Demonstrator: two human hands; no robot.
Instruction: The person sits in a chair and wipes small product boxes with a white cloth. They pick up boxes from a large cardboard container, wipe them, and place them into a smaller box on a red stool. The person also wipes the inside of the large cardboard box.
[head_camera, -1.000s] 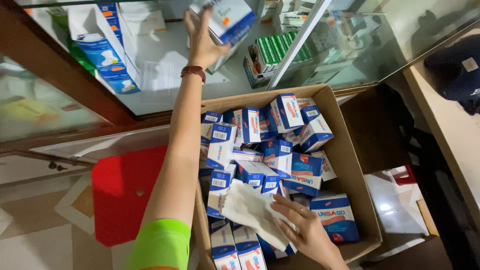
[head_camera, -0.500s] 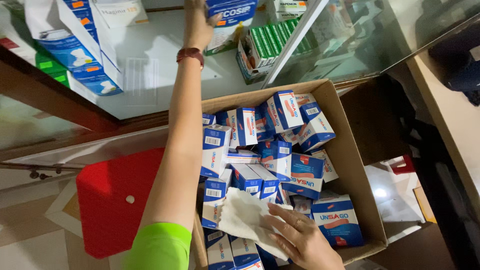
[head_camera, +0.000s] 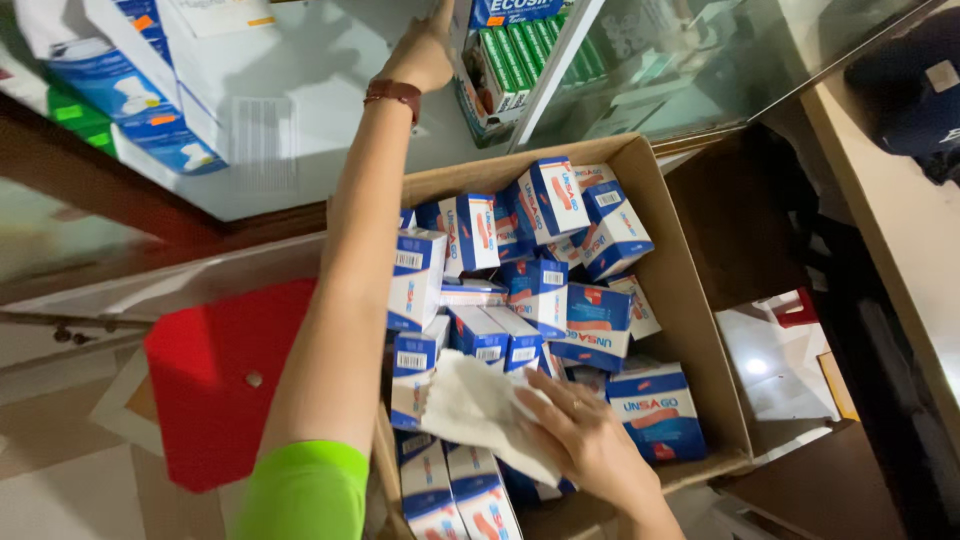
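Nearest: right hand (head_camera: 590, 445), fingers laid flat and spread, pressing a white cloth (head_camera: 480, 408) onto the boxes at the near end of the carton; it pins the cloth rather than clenching it.

Cardboard carton (head_camera: 700, 330): open-topped, filled with a loose jumble of small blue-and-white boxes (head_camera: 540, 290), some upright, some tipped on their sides. The carton looks close to full, so by the look of it most of the stock is not yet moved.

Beside the carton, to the left: a red plastic stool seat (head_camera: 220, 380), above the pale tiled floor (head_camera: 60, 480).

Beyond: left arm in a green sleeve (head_camera: 305, 490), stretched up to a glass cabinet shelf (head_camera: 300, 100), a reddish-brown bracelet (head_camera: 393, 90) at the wrist.

Farthest: left hand (head_camera: 428, 50), against a blue-and-white box (head_camera: 510, 10) at the frame's top edge; whether it grips or has released cannot be told, fingers cut off. On the shelf: green packs (head_camera: 520, 60), larger blue-and-white cartons (head_camera: 150, 90).
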